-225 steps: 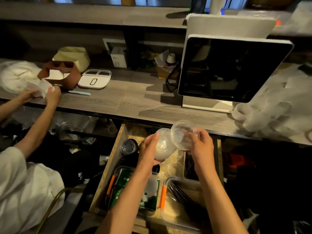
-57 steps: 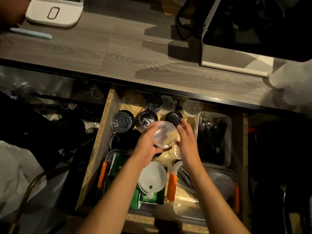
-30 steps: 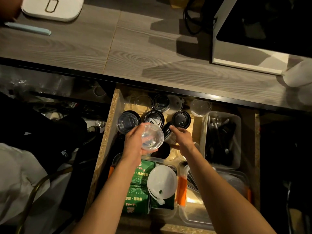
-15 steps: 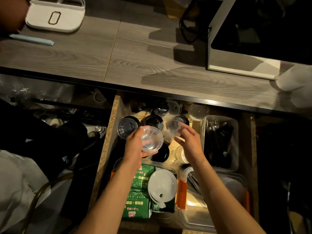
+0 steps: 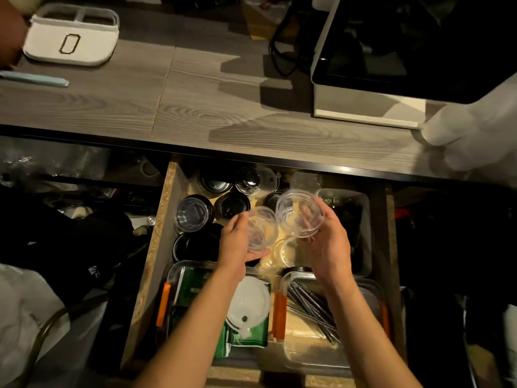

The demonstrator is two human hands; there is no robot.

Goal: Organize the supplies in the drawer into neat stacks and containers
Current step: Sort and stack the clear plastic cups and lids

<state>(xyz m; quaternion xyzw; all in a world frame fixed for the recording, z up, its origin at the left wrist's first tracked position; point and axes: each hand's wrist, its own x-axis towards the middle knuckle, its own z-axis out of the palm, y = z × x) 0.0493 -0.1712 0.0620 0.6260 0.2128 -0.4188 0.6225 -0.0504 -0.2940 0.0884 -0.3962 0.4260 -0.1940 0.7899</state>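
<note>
Over the drawer (image 5: 165,219), left hand (image 5: 237,242) grips one clear cup (image 5: 261,229), right hand (image 5: 326,242) another clear cup (image 5: 300,212), fingers curled round each; nesting them likely comes next.

L hand (image 5: 237,242) grips clear cup (image 5: 261,229); R hand (image 5: 327,242) grips 2nd cup (image 5: 299,212), over open drawer (image 5: 156,233).

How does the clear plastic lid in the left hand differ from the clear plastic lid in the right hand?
The clear plastic lid in the left hand looks smaller and sits lower in the picture; the clear plastic lid in the right hand looks wider and is raised higher. The left hand grips from the side, the right hand cradles from below. Both are round, transparent, over the open wooden drawer.
</note>
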